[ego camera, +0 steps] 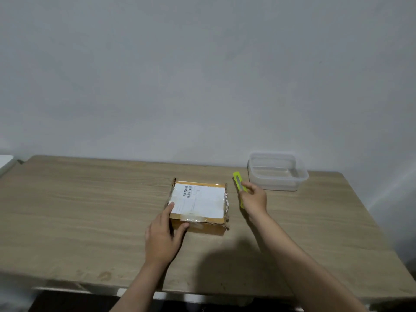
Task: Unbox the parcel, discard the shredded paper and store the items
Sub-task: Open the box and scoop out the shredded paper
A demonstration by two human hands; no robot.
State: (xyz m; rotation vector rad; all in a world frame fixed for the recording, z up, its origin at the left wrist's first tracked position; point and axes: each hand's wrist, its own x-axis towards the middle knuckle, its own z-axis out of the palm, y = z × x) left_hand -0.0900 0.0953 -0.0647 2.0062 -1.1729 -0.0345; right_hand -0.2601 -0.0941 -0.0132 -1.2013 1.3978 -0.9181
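Small flat brown cardboard parcel (199, 204) with a white shipping label and clear tape sits near the middle of the pale wood-grain worktop (78, 210), still sealed. Left hand (163, 235) steadies its near-left corner: forefinger flat on the label, thumb against the front wall, fingers fairly straight, pressing rather than clenching. Right hand (254, 199), just right of the parcel, grips a yellow-green plastic utility knife (239, 188), fingers wrapped round the handle; cannot tell whether the blade is extended. Risks, as judged: the left forefinger lies on the lid close to the taped seam, so a cut drawn toward that corner could reach it; a deep cut could score the items or drag shredded paper out; the parcel looks light and may slide or pivot under the blade if the hold at one corner is all that pins it. Clear rectangular plastic container (278, 172), lidless, stands at the back right, near the knife hand, apart from the parcel. Worktop abuts a plain grey-white wall (202, 75); lighting dim, a shadow falls on the near edge; a white object at far left is cropped.
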